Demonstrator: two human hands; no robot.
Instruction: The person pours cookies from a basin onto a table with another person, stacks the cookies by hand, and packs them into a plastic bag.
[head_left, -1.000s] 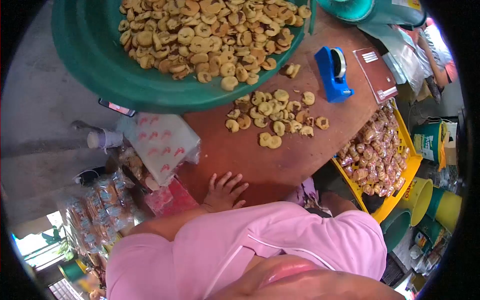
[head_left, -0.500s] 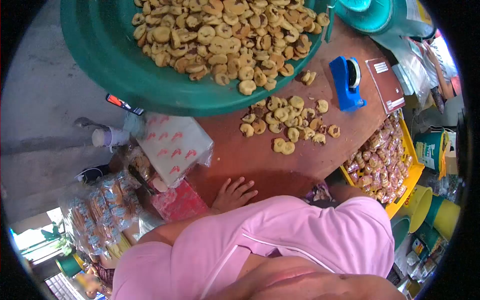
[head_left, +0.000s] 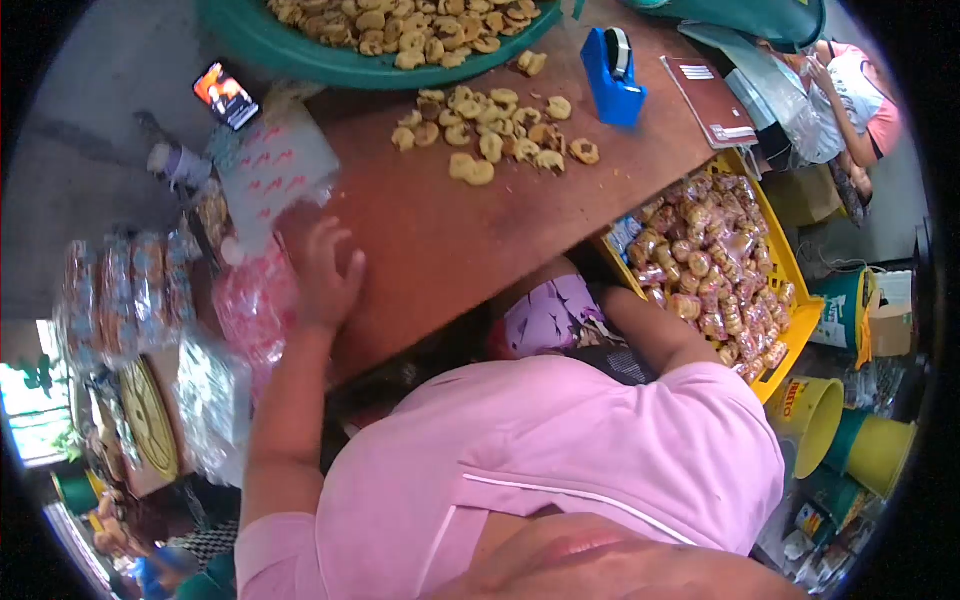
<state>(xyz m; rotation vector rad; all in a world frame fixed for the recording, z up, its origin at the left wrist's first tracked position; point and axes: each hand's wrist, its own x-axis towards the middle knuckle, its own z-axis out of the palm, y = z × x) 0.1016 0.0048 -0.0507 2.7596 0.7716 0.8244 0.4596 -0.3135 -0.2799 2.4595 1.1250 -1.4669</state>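
Observation:
My left hand is over the left part of the brown table, thumb apart from the fingers, with nothing visible in it. Its fingertips are close to clear plastic bags with red prints and a pink-red plastic pack. My right forearm reaches down beside the purple patterned cloth on my lap; that hand is hidden. Small ring-shaped biscuits lie loose on the table. More biscuits fill a big green basin.
A blue tape dispenser and a brown notebook are at the back right. A yellow crate holds bagged biscuits. A lit phone lies at upper left. Another person is at far right.
My left hand has moved forward and left from the table's near edge to the plastic bags. The view has shifted, showing less of the basin and more of the crate.

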